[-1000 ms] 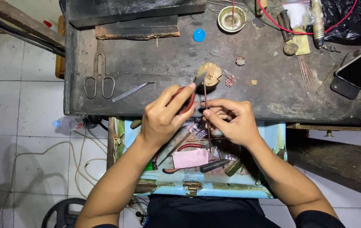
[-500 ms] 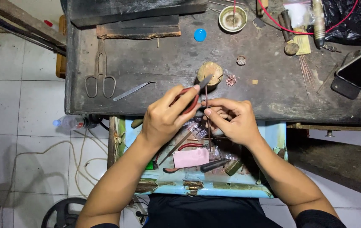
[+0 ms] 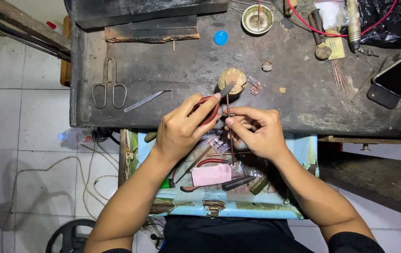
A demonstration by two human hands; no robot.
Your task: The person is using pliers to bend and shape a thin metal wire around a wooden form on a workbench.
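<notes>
Between the two hands, just above the worktop's (image 3: 172, 65) near edge, a thin rod (image 3: 229, 122) is held upright. It is pinched by the fingers of the right hand (image 3: 256, 133), while red-handled pliers (image 3: 215, 104) are clamped in the left hand (image 3: 181, 129), their tip set against the rod's top. The step in hand seems to be gripping or bending the rod's end; a steady right-hand pinch and a small turn of the pliers would be called for next. Just beyond lie a round wooden block (image 3: 232, 78) and a small heap of pink rings (image 3: 255, 88). Farther left, shears (image 3: 110, 79) and a metal strip (image 3: 146, 100) are seen. An open drawer (image 3: 303, 145) of tools sits below.
</notes>
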